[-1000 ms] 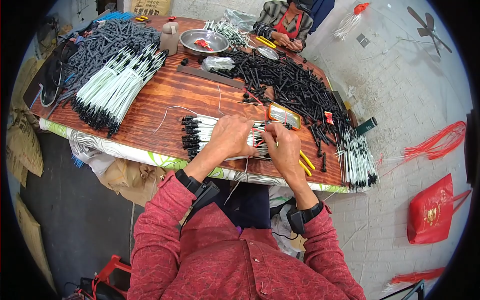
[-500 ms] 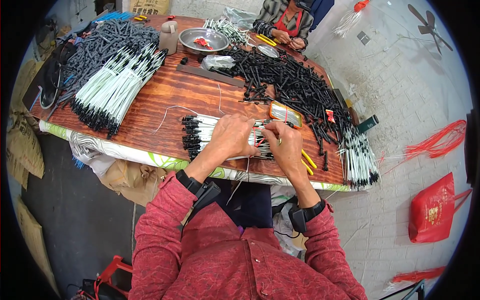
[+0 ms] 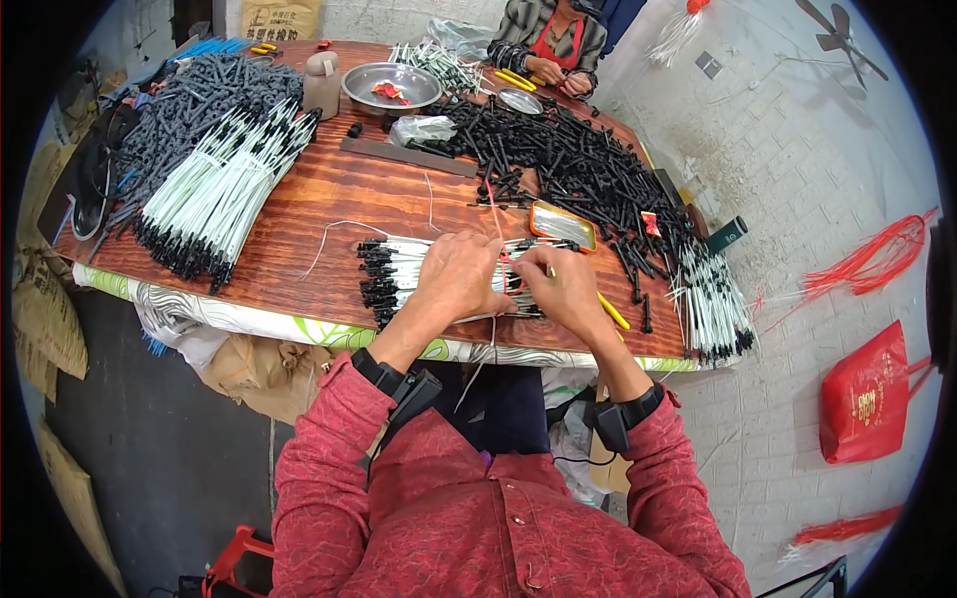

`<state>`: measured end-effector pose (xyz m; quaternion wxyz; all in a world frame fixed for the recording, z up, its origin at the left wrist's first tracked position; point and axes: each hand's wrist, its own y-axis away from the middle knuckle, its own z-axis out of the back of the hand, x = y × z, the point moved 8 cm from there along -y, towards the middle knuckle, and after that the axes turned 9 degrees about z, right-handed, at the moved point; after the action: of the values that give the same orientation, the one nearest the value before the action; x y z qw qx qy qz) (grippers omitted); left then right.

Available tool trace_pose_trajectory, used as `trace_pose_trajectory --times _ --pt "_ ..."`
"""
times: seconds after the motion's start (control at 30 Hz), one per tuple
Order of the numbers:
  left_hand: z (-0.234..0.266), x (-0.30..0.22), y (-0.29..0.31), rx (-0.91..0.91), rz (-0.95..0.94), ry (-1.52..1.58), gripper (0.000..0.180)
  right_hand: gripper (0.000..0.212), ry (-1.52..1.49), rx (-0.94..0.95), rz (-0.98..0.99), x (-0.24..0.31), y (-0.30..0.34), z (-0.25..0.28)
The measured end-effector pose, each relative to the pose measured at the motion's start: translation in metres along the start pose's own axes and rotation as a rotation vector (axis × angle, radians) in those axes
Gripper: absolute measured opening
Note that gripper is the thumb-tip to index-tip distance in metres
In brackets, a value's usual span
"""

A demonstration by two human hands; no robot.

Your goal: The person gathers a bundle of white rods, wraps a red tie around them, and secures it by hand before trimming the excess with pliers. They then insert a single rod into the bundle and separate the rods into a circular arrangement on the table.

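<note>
Evidently, the left hand bears down over a bundle of black-tipped white rods, fingers clasped across it, probably because loose rods would roll apart. The bundle lies near the front edge of the wooden desk, within easy reach of both hands. The right hand has its fingers pinched narrow, apparently on the red string crossing the rods, likely for tension. An orange-rimmed tin sits just beyond.
</note>
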<state>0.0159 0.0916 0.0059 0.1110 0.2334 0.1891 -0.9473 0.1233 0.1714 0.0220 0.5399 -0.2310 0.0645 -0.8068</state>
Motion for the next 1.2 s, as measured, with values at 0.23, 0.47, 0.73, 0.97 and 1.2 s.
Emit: trace_pose_trajectory --times 0.23,0.47,0.73,0.97,1.2 --pt "-0.003 -0.001 0.001 0.019 0.010 -0.013 0.073 0.020 -1.292 0.374 -0.594 -0.013 0.008 -0.043" --pt "-0.005 0.001 0.003 -0.027 -0.010 0.004 0.080 0.021 -1.572 0.361 -0.482 -0.014 0.013 -0.044" --pt "0.010 0.001 0.003 -0.025 -0.012 0.094 0.077 0.022 -1.512 0.191 -0.419 -0.013 0.015 -0.044" --pt "0.004 0.019 -0.006 0.164 0.101 0.368 0.040 0.021 -1.530 0.174 -0.400 -0.015 0.015 -0.048" --pt "0.008 0.025 -0.007 0.135 0.023 0.808 0.031 0.021 -1.517 0.149 -0.392 -0.014 0.016 -0.047"
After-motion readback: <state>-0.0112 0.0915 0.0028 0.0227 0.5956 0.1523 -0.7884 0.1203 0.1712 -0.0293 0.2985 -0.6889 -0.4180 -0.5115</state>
